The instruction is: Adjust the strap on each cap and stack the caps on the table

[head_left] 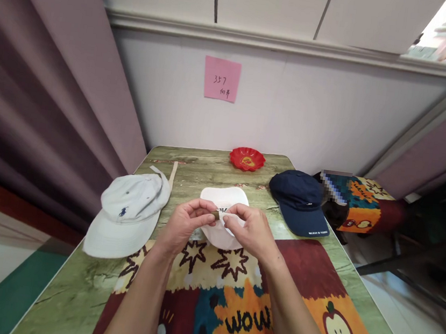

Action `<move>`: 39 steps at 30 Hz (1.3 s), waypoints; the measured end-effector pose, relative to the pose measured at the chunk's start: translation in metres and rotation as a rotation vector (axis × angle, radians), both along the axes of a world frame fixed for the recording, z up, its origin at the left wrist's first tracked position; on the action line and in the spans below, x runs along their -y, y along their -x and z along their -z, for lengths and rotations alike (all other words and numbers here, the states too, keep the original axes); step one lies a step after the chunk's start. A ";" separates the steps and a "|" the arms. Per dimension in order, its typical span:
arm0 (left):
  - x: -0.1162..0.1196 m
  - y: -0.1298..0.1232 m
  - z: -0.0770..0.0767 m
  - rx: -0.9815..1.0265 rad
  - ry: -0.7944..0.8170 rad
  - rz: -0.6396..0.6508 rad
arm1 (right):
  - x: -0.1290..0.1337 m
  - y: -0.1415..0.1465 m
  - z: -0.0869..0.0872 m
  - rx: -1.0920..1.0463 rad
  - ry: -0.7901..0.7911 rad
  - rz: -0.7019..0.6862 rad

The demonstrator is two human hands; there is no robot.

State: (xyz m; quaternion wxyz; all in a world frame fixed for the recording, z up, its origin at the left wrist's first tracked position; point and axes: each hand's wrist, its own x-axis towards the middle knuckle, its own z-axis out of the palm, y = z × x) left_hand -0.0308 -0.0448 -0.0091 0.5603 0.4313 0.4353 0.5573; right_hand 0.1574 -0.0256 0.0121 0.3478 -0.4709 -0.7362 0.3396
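A white cap [218, 235] lies on the table in front of me, its brim pointing away. Both hands are at the strap on its near side. My left hand [191, 221] pinches a small brownish metal buckle [216, 215] between thumb and fingertips. Close beside it, my right hand [250, 227] pinches the white strap [224, 217]. Dark lettering on the cap shows between the hands. Left of them sits a light grey cap [131, 204] with a small dark emblem and its strap undone. A navy cap [300, 201] lies to the right.
A red scalloped dish [247, 159] stands at the table's back. A colourful patterned mat [238, 304] covers the near part of the green table [69, 292]. A pink note [221, 79] is stuck to the white wall behind. A stool with a patterned cover [364, 206] stands at right.
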 end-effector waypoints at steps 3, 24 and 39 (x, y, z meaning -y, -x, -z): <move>0.000 0.001 0.001 -0.028 0.001 0.010 | -0.001 -0.002 -0.001 0.033 -0.015 -0.013; 0.002 -0.007 -0.008 -0.191 -0.049 0.012 | -0.001 0.002 0.000 -0.056 -0.014 0.043; 0.011 -0.016 -0.021 -0.123 -0.069 -0.163 | -0.007 -0.012 -0.004 -0.237 0.040 0.053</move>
